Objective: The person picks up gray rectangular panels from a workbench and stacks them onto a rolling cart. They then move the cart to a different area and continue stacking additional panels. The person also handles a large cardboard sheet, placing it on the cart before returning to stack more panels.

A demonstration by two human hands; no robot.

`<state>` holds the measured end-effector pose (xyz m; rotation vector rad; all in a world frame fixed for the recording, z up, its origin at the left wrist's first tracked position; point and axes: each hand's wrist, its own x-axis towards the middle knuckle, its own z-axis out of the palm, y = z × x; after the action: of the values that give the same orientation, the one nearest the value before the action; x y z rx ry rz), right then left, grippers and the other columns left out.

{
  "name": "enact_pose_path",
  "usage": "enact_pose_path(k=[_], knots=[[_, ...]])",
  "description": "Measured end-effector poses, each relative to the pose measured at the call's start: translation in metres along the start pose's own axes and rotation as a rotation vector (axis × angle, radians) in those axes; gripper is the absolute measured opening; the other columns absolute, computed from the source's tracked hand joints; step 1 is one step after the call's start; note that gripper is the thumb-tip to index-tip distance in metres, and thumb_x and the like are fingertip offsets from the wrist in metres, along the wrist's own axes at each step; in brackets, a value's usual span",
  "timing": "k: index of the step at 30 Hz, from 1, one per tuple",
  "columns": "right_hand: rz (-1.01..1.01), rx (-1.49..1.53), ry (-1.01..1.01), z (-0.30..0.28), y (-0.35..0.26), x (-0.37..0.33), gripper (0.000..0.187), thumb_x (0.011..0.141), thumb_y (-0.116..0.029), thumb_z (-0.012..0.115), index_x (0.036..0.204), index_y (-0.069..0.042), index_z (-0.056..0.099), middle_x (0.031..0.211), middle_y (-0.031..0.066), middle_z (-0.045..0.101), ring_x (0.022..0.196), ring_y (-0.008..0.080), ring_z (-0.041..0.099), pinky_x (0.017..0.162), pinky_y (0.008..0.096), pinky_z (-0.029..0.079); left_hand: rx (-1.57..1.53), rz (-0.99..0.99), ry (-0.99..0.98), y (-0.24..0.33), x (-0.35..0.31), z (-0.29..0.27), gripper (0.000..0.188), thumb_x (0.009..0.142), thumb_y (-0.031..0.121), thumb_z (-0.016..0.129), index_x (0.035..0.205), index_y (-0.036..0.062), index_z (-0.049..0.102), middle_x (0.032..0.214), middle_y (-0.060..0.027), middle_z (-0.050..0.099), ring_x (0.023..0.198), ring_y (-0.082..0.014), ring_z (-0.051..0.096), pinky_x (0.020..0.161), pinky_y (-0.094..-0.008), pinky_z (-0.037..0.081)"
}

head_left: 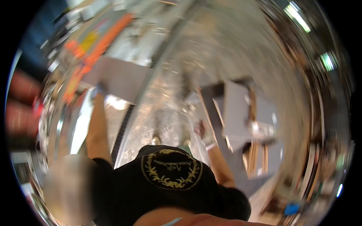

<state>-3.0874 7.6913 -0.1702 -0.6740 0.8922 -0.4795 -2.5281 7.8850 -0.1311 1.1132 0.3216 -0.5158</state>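
A flat grey-brown board (124, 80) lies across the edge of the conveyor on the left. My left hand (99, 89), blurred, is at its near edge and seems to grip it; the fingers are smeared by motion. My right hand (203, 131) hangs low at my right side, beside a stack of grey panels (235, 109). A pale band circles that wrist. Blur hides how its fingers are set, and I cannot tell whether they touch the nearest panel edge.
Orange machine framing (109, 35) with a yellow patch runs along the far left. A metal rail (145, 88) borders the conveyor. The worn concrete floor (222, 41) stretches ahead. More boards (311, 165) stand at the right, near a blue object (292, 208).
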Motion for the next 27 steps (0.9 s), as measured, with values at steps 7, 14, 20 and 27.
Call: enact_pose_path(k=[7,14,20,27], knots=[[-0.523,-0.658,0.885,-0.197,-0.149,-0.014,0.036,0.080,-0.016,0.064,0.109,0.003,0.056,0.090,0.0096,0.063,0.086,0.0189,0.060,0.076,0.0277,0.048,0.641,0.637,0.275,-0.068,-0.129,0.109,0.085,0.077,0.032,0.070,0.137,-0.0011,0.020,0.137,-0.0219,0.030,0.121,-0.0326,0.040,0.101,-0.0413,0.035],[-0.211,-1.257,1.480,-0.331,-0.288,-0.017,0.059,0.073,-0.043,0.064,0.123,-0.015,0.050,0.126,0.0100,0.049,0.118,0.0290,0.043,0.095,0.0404,0.040,0.688,0.512,-0.467,-0.296,-0.192,0.126,0.065,0.081,0.003,0.062,0.136,0.0070,0.028,0.141,-0.0078,0.029,0.123,-0.0199,0.034,0.102,-0.0320,0.031],[-0.119,-1.345,1.389,-0.359,-0.321,-0.023,0.074,0.070,-0.060,0.059,0.123,-0.010,0.048,0.121,0.0147,0.052,0.114,0.0305,0.047,0.094,0.0412,0.039,0.666,0.108,-0.879,-0.409,-0.290,0.196,0.052,0.082,0.000,0.051,0.131,0.0091,0.035,0.126,-0.0051,0.043,0.113,-0.0159,0.044,0.093,-0.0277,0.038],[-0.596,-1.419,1.213,-0.253,-0.163,-0.050,0.046,0.067,-0.041,0.070,0.107,-0.020,0.059,0.099,0.0096,0.060,0.096,0.0275,0.054,0.092,0.0479,0.035,0.627,-0.525,-0.947,-0.460,-0.382,0.344,0.046,0.081,0.027,0.064,0.122,0.0174,0.045,0.113,-0.0036,0.052,0.097,-0.0174,0.053,0.085,-0.0325,0.046]])
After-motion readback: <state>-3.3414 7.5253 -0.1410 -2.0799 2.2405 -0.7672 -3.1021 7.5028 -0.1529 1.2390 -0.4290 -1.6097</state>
